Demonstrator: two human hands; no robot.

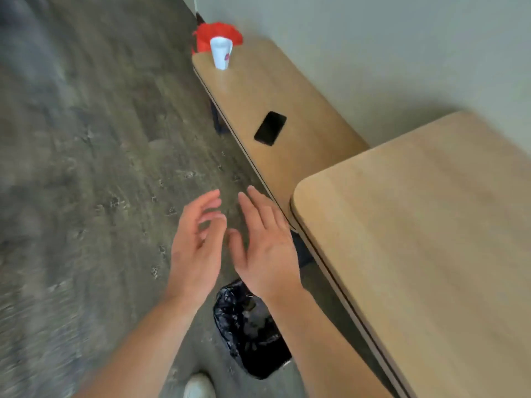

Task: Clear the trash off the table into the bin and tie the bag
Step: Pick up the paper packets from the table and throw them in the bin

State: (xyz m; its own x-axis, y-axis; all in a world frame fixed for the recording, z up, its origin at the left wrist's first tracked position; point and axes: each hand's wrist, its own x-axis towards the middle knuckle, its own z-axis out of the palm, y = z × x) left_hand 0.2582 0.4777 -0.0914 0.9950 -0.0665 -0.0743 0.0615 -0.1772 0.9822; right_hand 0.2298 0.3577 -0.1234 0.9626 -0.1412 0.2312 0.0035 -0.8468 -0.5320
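Note:
A bin lined with a black bag [250,331] stands on the floor beside the near table [431,254], below my forearms. My left hand [198,245] and my right hand [264,242] hover above the floor in front of the bin, close together, both with fingers apart and nothing in them. On the far end of the long wooden table [275,93] stands a white paper cup [220,53] with a red mark. A crumpled red bag or wrapper [218,31] lies just behind the cup.
A black phone [270,128] lies flat on the long table, nearer to me than the cup. A pale wall runs behind both tables. Grey floor spreads to the left. My white shoe [198,386] shows at the bottom edge.

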